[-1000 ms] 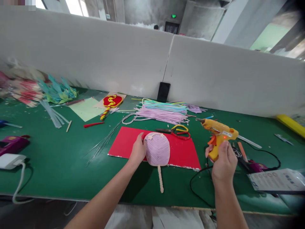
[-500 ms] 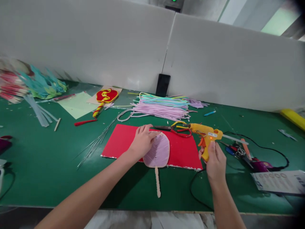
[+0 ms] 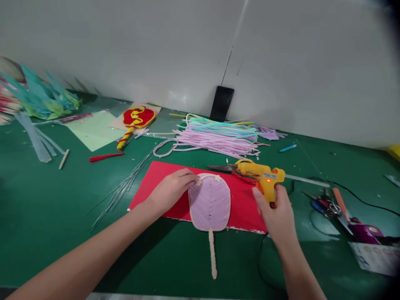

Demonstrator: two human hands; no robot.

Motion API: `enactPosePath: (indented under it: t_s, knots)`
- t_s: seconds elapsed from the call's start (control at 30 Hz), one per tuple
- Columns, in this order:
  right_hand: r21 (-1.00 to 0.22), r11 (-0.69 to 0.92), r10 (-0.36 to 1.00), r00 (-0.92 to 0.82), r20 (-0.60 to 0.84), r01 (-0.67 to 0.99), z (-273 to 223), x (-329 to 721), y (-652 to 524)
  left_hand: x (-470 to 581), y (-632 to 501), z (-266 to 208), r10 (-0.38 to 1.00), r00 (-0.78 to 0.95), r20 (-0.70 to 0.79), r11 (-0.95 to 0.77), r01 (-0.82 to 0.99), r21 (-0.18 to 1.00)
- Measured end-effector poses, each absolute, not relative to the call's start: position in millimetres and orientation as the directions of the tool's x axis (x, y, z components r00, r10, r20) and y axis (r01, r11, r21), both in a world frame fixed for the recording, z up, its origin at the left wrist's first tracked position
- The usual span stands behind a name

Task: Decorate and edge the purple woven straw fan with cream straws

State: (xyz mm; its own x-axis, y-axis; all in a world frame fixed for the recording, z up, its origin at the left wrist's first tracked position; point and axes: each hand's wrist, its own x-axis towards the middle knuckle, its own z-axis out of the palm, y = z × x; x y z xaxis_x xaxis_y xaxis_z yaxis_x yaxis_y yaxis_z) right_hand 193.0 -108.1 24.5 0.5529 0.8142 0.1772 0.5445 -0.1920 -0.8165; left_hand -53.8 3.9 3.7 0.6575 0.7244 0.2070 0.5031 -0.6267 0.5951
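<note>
A lilac hand fan [image 3: 210,204] with a cream rim and twisted cream stick handle [image 3: 213,258] rests partly on a red board [image 3: 250,208]. My left hand [image 3: 175,187] is at its upper left edge, fingertips pinched on a small cream decoration [image 3: 199,181]. A similar cream decoration [image 3: 218,178] sits at the upper right of the fan. My right hand [image 3: 278,216] is around the handle of a yellow glue gun [image 3: 262,173], thumb spread from the fingers and the handle's end showing between them. The gun, its light lit, overlaps scissors [image 3: 221,168] on the board.
Behind the board lies a pile of lilac and aqua pipe cleaners [image 3: 215,137], with a phone [image 3: 222,102] leaning on the wall. Thin wires [image 3: 125,187] and a finished red-yellow fan [image 3: 139,116] lie left. More scissors [image 3: 323,206] and a purple tool [image 3: 365,232] lie right.
The glue gun has moved left over the scissors, and my right hand's grip has loosened, its thumb now apart. My left hand has shifted from across the fan's top to its upper left edge.
</note>
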Motion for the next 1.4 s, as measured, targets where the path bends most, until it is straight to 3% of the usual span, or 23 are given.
enactPosePath:
  t_s: [0.37, 0.57, 0.9, 1.27, 1.4]
  knots:
    - [-0.795, -0.262, 0.843, 0.531, 0.088, 0.547, 9, 172, -91, -49, 4, -2, 0.736, 0.659, 0.152, -0.561, 0.47, 0.682]
    - [-0.782, -0.296, 0.857, 0.514, 0.036, 0.548, 6, 165, -91, -51, 7, -11, 0.698, 0.695, 0.173, -0.653, 0.517, 0.554]
    - [-0.739, -0.365, 0.853, 0.522, -0.021, 0.566, 5, 160, -87, -49, 7, -13, 0.676, 0.67, 0.307, -0.722, 0.516, 0.461]
    - [-0.726, -0.375, 0.839, 0.544, -0.001, 0.577, 7, 150, -90, -52, 3, -16, 0.598, 0.757, 0.262, -0.801, 0.561, 0.209]
    - [-0.736, -0.358, 0.836, 0.548, 0.021, 0.575, 5, 151, -91, -52, 3, -15, 0.606, 0.754, 0.255, -0.796, 0.576, 0.187]
